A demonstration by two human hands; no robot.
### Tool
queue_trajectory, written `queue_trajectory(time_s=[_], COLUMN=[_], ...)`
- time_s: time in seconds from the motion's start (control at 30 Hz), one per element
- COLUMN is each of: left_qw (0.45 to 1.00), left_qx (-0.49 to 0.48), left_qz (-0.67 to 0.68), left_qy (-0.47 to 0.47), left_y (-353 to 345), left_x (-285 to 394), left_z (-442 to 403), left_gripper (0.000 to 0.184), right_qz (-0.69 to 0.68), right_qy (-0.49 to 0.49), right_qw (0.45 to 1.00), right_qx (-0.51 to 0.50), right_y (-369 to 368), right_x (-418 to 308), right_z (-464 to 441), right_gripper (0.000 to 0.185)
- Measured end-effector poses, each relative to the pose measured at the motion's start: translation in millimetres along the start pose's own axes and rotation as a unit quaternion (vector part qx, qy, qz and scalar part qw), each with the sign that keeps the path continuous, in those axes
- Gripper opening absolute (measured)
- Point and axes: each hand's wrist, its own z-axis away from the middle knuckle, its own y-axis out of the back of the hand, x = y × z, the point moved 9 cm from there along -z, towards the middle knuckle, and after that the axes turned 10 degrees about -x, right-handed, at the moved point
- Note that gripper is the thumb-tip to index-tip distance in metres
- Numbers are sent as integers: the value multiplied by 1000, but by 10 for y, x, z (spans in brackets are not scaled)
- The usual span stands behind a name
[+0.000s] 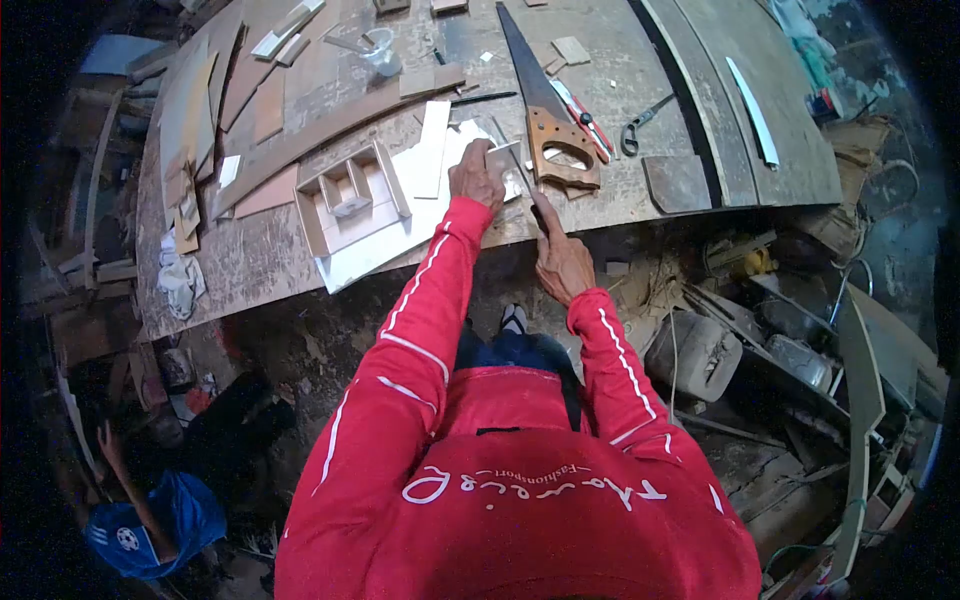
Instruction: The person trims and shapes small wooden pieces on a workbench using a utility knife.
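My left hand point(478, 178) is closed at the table's front edge, holding a small pale flat piece point(508, 172). My right hand point(562, 262) grips a thin, narrow tool point(530, 185), its far end against or very close to that piece; whether it is a file or a knife is unclear. Left of my left hand, a small box with dividers point(352, 198) rests on a white sheet point(345, 268). A white strip point(432, 150) lies between the box and my hand. Just beyond my right hand is a handsaw point(560, 150) with a wooden handle.
The wooden table point(250, 280) carries a red-and-white cutter point(582, 118), scissors point(640, 125), a clear plastic cup point(380, 52) and a long wooden strip point(340, 122). Below right are a dirty jerrycan point(694, 355) and scrap boards. A person in a blue shirt point(180, 520) is at lower left.
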Motion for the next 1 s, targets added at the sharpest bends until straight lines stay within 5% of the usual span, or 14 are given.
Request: queue_trajectory(time_s=[0.07,0.2,0.4,0.5,0.6,0.8,1.0], left_qw=[996,973,944,988,973,981,885], left_qx=[17,-129,-130,-58,-96,-126,-128], left_qz=[38,188,282,144,181,144,414], left_qy=[-78,26,113,23,104,28,172], left_y=[49,-151,-310,-164,-168,-219,-438], left_x=[113,61,-74,72,51,64,-132], left_z=[-3,107,181,158,170,115,134], left_gripper=[26,17,19,24,31,36,31], right_qz=[-63,-18,38,33,31,28,46], right_qy=[0,-27,-35,-40,-33,-48,-23], right_qw=[997,999,998,998,999,998,999], right_qx=[32,-2,-19,-24,-14,-22,6], right_y=[87,173,343,353,323,341,407], right_x=[-22,12,-65,-108,-95,-109,-118], right_z=[144,280,326,332,325,313,305], right_gripper=[64,57,50,48,48,48,46])
